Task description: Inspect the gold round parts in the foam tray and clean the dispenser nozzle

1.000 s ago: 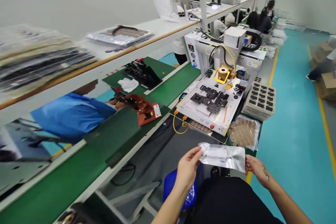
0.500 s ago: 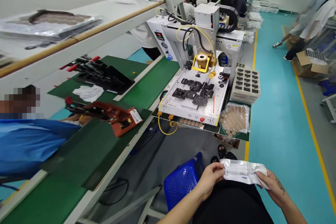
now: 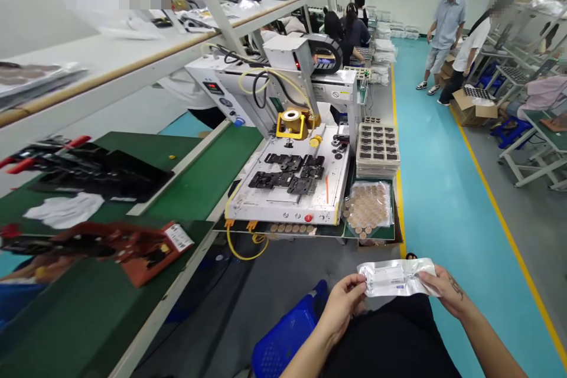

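Note:
A silvery foil packet (image 3: 390,277) with small print and a blue mark is stretched between my two hands, above my lap. My left hand (image 3: 348,301) pinches its left end between thumb and fingers. My right hand (image 3: 448,290) grips the right end, where the foil is wrinkled; its lower fingers are hidden behind the packet. What lies inside the packet cannot be seen. Ahead of me stands a white bench machine (image 3: 283,207) with black fixtures (image 3: 287,172) on its bed and a yellow-framed head (image 3: 291,124) above them.
Right of the machine are stacked trays (image 3: 377,150) and a bag of round brown discs (image 3: 368,207). A blue stool (image 3: 287,331) is below left. A red-brown clamp fixture (image 3: 150,251) rests by the green conveyor (image 3: 208,171). People stand in the blue aisle (image 3: 425,159).
My view has turned to the right, so the machine and bench sit further left. Both hands still hold the foil packet. The co-worker in blue at the left is now mostly out of view.

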### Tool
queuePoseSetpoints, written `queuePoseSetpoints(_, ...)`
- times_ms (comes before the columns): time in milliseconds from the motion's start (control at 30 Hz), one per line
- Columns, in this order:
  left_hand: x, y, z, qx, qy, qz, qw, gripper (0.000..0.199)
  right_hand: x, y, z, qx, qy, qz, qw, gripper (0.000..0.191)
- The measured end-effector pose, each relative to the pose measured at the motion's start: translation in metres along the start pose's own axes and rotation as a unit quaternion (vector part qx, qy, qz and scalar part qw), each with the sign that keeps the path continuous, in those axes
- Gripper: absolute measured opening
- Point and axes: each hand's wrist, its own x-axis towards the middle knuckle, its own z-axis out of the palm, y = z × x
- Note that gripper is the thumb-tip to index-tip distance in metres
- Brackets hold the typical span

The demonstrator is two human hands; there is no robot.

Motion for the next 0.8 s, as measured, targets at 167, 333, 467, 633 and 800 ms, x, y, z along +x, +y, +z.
queuePoseSetpoints(167,0.015,-0.008,0.048,0.005,-0.003,-0.001,1.0,0.051,0.001,-0.021,-0.045,-0.01,-0.008,-0.006,1.0,0.046)
queuePoseSetpoints(333,0.031,-0.034,0.112,-0.004,0.015,0.015,1.0,0.052,0.002,-0.052,-0.11,-0.041,-0.03,-0.015,0.999,0.047)
queuePoseSetpoints(467,0.042,-0.052,0.161,-0.013,0.032,0.033,0.999,0.051,0.004,-0.079,-0.157,-0.053,-0.046,-0.017,0.997,0.051)
queuePoseSetpoints(633,0.05,-0.052,0.2,-0.009,0.038,0.062,0.997,0.052,0.007,-0.106,-0.19,-0.061,-0.058,-0.03,0.996,0.049)
queuePoseSetpoints(800,0.05,-0.029,0.225,-0.004,0.015,0.107,0.994,0.046,0.009,-0.126,-0.203,-0.047,-0.055,-0.054,0.996,0.048)
